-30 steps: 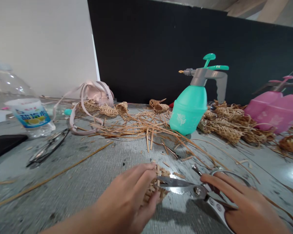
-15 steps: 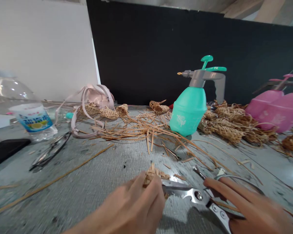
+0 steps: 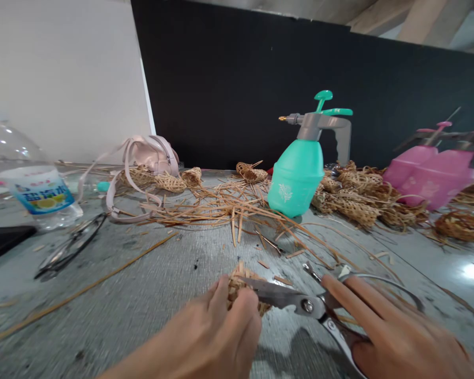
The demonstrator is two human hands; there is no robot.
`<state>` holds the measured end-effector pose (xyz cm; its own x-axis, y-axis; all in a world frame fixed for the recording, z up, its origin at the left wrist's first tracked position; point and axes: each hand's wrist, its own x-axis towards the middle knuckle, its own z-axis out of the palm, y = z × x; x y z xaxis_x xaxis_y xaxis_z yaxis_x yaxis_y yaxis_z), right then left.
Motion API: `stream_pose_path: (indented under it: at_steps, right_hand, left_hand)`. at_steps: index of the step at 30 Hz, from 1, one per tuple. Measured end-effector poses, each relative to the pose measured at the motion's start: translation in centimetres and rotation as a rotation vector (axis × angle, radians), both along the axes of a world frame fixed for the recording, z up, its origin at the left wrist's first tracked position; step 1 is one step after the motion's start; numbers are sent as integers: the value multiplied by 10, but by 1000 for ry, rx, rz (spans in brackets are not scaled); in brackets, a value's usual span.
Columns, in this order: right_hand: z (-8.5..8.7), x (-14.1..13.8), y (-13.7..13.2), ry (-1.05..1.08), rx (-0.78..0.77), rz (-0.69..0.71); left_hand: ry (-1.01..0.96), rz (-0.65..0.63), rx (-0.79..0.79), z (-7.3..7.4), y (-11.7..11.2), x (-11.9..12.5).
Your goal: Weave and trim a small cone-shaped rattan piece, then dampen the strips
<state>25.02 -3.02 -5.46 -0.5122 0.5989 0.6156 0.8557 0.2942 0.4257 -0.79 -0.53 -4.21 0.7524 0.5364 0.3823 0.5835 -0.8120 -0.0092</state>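
A small woven piece (image 3: 242,283) of tan split strips sits low in the middle of the view, on the near part of a grey table (image 3: 161,279). It is a loose, open lattice with short cut ends sticking up from its top. The left hand (image 3: 217,337) grips it, fingertips pinched around its near side and hiding most of it. The right hand (image 3: 395,337) holds steel scissors (image 3: 296,301) by the handles, with the fingers laid long over the wire loop. The blade tips touch the woven piece from the right.

The bare table around the hands is widest to the left, where only one long strip (image 3: 82,289) crosses it. Farther left lie spectacles (image 3: 67,247), a dark phone (image 3: 3,239) and a water bottle (image 3: 37,192). Behind the hands, loose strips (image 3: 229,205) are scattered up to a teal spray bottle (image 3: 296,179). A heap of woven pieces (image 3: 359,200) and a pink sprayer (image 3: 430,173) crowd the far right. A black panel (image 3: 260,79) closes the back edge.
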Motion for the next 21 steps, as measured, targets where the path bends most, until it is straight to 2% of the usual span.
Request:
stream_pose_path:
  at_steps: [3, 6, 9, 11, 14, 17, 21]
  right_hand:
    - [2, -5, 4, 10, 13, 11]
    - [-3, -3, 8, -2, -8, 54]
    - [-7, 0, 13, -16, 50, 110]
    - [-7, 1, 15, -59, 118, 133]
    - [-2, 4, 15, -156, 176, 146]
    - [1, 4, 14, -209, 171, 165]
    - [-3, 0, 16, -130, 122, 156]
  left_hand:
    - [8, -38, 55, -7, 5, 3]
    - [21, -50, 174, -12, 9, 5]
    - [79, -41, 358, -8, 10, 5]
    - [108, -37, 419, -5, 10, 4]
    - [130, -40, 408, -2, 11, 4]
    - [140, -62, 399, -3, 13, 4]
    - [130, -77, 341, -6, 14, 5]
